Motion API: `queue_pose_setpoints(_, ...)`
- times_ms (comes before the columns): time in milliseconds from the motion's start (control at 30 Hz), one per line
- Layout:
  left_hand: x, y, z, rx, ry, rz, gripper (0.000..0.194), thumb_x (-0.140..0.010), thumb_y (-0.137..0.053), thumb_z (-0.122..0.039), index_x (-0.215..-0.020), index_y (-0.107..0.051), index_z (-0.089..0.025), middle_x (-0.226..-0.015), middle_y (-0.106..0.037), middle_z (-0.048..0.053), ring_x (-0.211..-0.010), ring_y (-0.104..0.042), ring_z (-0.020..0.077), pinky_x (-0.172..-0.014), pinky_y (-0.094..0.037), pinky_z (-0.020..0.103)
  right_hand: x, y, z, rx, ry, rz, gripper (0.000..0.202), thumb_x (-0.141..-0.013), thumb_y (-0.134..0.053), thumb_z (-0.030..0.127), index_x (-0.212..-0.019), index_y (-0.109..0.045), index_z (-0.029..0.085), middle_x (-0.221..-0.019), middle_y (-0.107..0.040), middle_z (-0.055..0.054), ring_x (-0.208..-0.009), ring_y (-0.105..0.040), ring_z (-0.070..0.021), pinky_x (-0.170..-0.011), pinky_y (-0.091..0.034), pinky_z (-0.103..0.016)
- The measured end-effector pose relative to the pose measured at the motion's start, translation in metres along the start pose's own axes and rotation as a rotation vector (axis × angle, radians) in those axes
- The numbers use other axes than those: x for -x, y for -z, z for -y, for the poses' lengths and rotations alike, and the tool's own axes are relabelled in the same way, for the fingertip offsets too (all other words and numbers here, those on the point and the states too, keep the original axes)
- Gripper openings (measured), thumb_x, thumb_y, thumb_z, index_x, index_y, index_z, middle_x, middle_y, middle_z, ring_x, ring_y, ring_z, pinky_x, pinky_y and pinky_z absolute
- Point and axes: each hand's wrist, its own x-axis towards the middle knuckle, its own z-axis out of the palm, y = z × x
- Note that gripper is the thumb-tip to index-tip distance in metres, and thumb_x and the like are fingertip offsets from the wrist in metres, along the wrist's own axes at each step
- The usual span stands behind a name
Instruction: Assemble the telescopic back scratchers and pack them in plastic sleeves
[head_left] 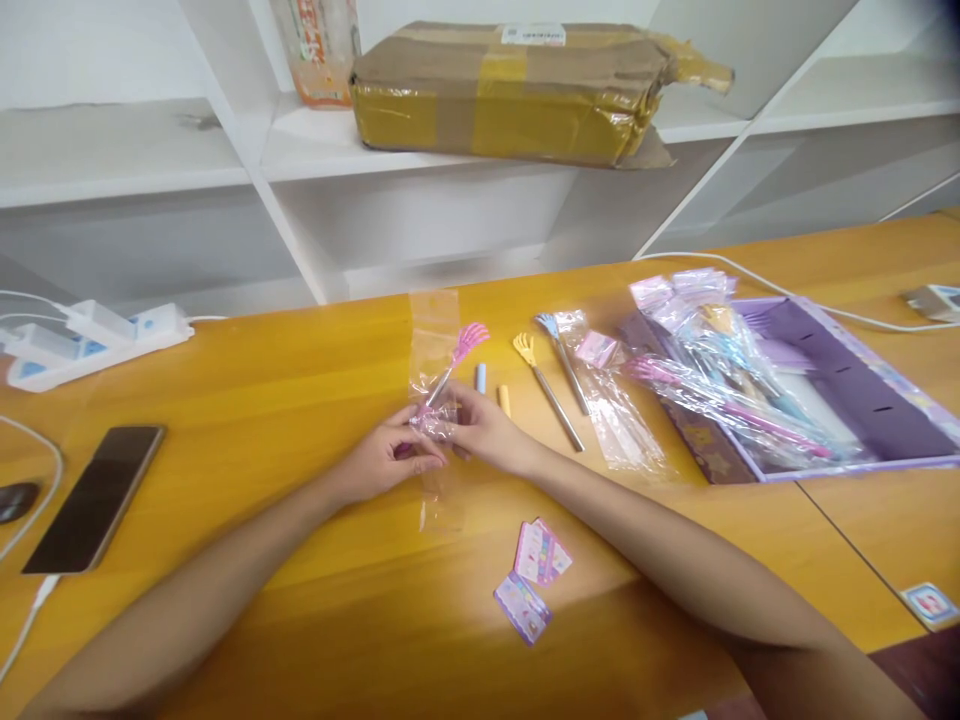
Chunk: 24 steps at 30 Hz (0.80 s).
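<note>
Both hands meet near the middle of the table. Between them is a pink hand-shaped scratcher (470, 342) with a metal rod, together with crinkled clear plastic. My left hand (382, 460) is closed on the lower part, and my right hand (480, 425) pinches the rod and plastic from the other side. A clear bag (433, 310) lies beneath them. To the right are a blue handle piece (480, 377), a yellow handle piece (504, 401), a yellow scratcher (551, 395) and a blue scratcher (566, 365). Small printed cards (523, 606) lie nearer me.
A purple box (862, 350) with several bagged scratchers stands at the right, beside clear bags (622, 425). At the left are a phone (96, 500), a mouse (16, 500) and a power strip (105, 345). A taped carton (502, 95) rests on the shelf behind.
</note>
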Motion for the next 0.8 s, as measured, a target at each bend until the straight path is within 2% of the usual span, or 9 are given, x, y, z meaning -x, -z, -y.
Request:
queue_pose_setpoints(100, 0.0, 0.001, 0.002, -0.02, -0.028, -0.004, 0.027, -0.09, -0.083, -0.049, -0.087, -0.087, -0.022, -0.127, -0.071, 0.013, -0.124, -0.067, 0.0298, -0.11, -0.054, 0.043, -0.003, 0.001, -0.004, 0.032, 0.048, -0.032, 0.052, -0.076, -0.09, 0.062, -0.093, -0.065, 0.02, -0.071, -0.064, 0.004, -0.056, -0.052, -0.0099, -0.052, -0.044, -0.024)
queue_pose_setpoints(167, -0.001, 0.003, 0.005, 0.028, -0.027, -0.077, 0.026, -0.088, -0.086, -0.048, -0.086, -0.086, -0.022, -0.116, -0.075, 0.012, -0.117, -0.07, 0.0279, -0.108, -0.055, 0.042, -0.006, 0.007, -0.001, 0.049, 0.121, -0.14, 0.049, -0.078, -0.088, 0.062, -0.094, -0.069, 0.02, -0.079, -0.068, 0.001, -0.069, -0.06, -0.0135, -0.067, -0.053, -0.028)
queue_pose_setpoints(267, -0.007, 0.009, 0.01, 0.287, -0.008, -0.351, 0.028, -0.087, -0.088, -0.048, -0.088, -0.082, -0.021, -0.107, -0.078, 0.009, -0.106, -0.073, 0.0243, -0.102, -0.059, 0.041, -0.008, 0.018, 0.007, -0.06, 0.266, -0.367, 0.044, -0.085, -0.083, 0.06, -0.103, -0.068, 0.023, -0.1, -0.072, -0.003, -0.096, -0.067, -0.0194, -0.089, -0.058, -0.033)
queue_pose_setpoints(367, -0.016, 0.017, 0.015, 0.604, -0.01, -0.652, 0.033, -0.083, -0.091, -0.047, -0.09, -0.075, -0.02, -0.104, -0.08, 0.006, -0.099, -0.076, 0.021, -0.094, -0.063, 0.039, -0.004, 0.022, 0.012, -0.244, 0.357, -0.449, 0.039, -0.09, -0.08, 0.058, -0.104, -0.061, 0.027, -0.107, -0.069, -0.004, -0.105, -0.066, -0.02, -0.086, -0.059, -0.032)
queue_pose_setpoints(433, -0.02, 0.024, 0.018, 0.697, -0.022, -0.787, 0.037, -0.078, -0.096, -0.045, -0.09, -0.071, -0.02, -0.096, -0.079, 0.003, -0.093, -0.077, 0.0181, -0.089, -0.064, 0.035, 0.001, 0.021, 0.009, -0.269, 0.319, -0.402, 0.036, -0.096, -0.073, 0.059, -0.104, -0.058, 0.027, -0.093, -0.062, 0.0, -0.083, -0.063, -0.0155, -0.067, -0.054, -0.027)
queue_pose_setpoints(533, -0.023, 0.033, 0.022, 0.728, -0.046, -0.917, 0.043, -0.074, -0.099, -0.045, -0.09, -0.069, -0.019, -0.092, -0.078, 0.0, -0.086, -0.076, 0.0148, -0.082, -0.063, 0.029, 0.012, 0.015, 0.0, -0.036, 0.174, -0.236, 0.039, -0.105, -0.055, 0.063, -0.097, -0.055, 0.025, -0.069, -0.042, 0.006, -0.053, -0.038, -0.0114, -0.047, -0.031, -0.025)
queue_pose_setpoints(600, -0.023, 0.037, 0.023, 0.733, -0.051, -0.956, 0.045, -0.073, -0.099, -0.047, -0.091, -0.069, -0.019, -0.093, -0.079, 0.001, -0.086, -0.077, 0.0147, -0.08, -0.063, 0.027, 0.019, 0.012, -0.002, 0.297, 0.166, -0.125, 0.044, -0.109, -0.047, 0.061, -0.086, -0.049, 0.024, -0.065, -0.039, 0.006, -0.053, -0.035, -0.0119, -0.051, -0.028, -0.028)
queue_pose_setpoints(667, -0.023, 0.039, 0.025, 0.732, -0.045, -0.968, 0.046, -0.074, -0.098, -0.048, -0.092, -0.069, -0.018, -0.093, -0.079, 0.002, -0.088, -0.077, 0.015, -0.078, -0.063, 0.026, 0.023, 0.011, 0.0, 0.583, 0.203, -0.056, 0.046, -0.112, -0.043, 0.055, -0.079, -0.043, 0.023, -0.066, -0.042, 0.004, -0.059, -0.041, -0.0131, -0.059, -0.031, -0.03)
queue_pose_setpoints(800, -0.024, 0.04, 0.027, 0.748, -0.029, -1.012, 0.043, -0.076, -0.097, -0.047, -0.091, -0.068, -0.019, -0.091, -0.077, 0.0, -0.087, -0.077, 0.0139, -0.076, -0.062, 0.024, 0.022, 0.012, 0.007, 0.79, 0.139, 0.008, 0.043, -0.114, -0.037, 0.048, -0.079, -0.04, 0.024, -0.067, -0.045, 0.002, -0.061, -0.045, -0.0145, -0.065, -0.033, -0.031)
